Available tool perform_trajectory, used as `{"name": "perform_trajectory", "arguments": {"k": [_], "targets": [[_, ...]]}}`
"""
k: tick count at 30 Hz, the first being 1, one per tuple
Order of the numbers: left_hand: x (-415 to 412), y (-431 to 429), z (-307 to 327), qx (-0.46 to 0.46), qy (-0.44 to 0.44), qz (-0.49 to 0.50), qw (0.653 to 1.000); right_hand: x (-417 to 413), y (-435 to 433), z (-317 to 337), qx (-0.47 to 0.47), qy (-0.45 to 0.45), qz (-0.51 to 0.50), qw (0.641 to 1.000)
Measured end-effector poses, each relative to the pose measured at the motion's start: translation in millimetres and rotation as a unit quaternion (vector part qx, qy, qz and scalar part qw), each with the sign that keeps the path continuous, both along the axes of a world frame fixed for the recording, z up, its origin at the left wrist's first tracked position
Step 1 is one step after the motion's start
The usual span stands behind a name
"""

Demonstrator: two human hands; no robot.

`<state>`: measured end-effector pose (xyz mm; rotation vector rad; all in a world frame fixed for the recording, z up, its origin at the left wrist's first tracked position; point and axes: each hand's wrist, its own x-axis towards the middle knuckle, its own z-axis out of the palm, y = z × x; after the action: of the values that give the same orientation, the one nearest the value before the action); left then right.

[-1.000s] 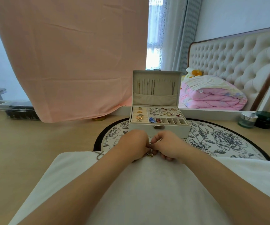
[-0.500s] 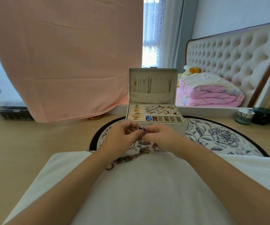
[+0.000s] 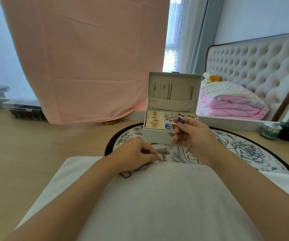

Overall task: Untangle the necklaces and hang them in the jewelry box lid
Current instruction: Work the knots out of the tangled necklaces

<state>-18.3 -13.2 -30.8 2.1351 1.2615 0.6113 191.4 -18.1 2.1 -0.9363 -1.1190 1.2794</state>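
One necklace (image 3: 180,119) right, tangle (image 3: 163,153) left.

Right hand (image 3: 195,136) high, pinching; left hand (image 3: 136,153) low, fingers curled

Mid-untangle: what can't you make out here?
Head view only.
- Tangle: left hand covers part; chain count unclear.
- Necklace in right hand: too thin to trace down to the tangle.
- Lid hooks: too small to count free ones.
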Motion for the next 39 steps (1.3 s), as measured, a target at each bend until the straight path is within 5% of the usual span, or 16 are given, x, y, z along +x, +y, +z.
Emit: {"name": "perform_trajectory", "arguments": {"k": [5, 7, 11, 17, 29, 36, 39], "targets": [[-4, -2, 6, -0.148, -0.278, 0.037, 0.948, 6, 5, -3, -0.018, 0.002, -0.034, 0.999], [-4, -3, 8, -0.173, -0.316, 0.046, 0.932, 7, 6, -4, -0.031, -0.018, -0.034, 0.999], [-6, 1, 6, -0.110, -0.260, 0.062, 0.957, 5, 5, -8, -0.020, -0.186, -0.022, 0.982], [-12, 6, 4, 0.014, -0.127, 0.057, 0.990, -2, -5, -12, 0.064, -0.456, 0.006, 0.887], [-9, 7, -3, 0.052, -0.184, 0.024, 0.981, -4, -4, -14, 0.081, -0.446, 0.044, 0.890], [5, 1, 3, -0.122, -0.367, 0.018, 0.922, -10, -9, -13, 0.059, -0.309, 0.072, 0.947], [4, 1, 6, -0.115, -0.322, 0.039, 0.939, -12, -9, -14, 0.052, -0.247, 0.082, 0.964]]}}
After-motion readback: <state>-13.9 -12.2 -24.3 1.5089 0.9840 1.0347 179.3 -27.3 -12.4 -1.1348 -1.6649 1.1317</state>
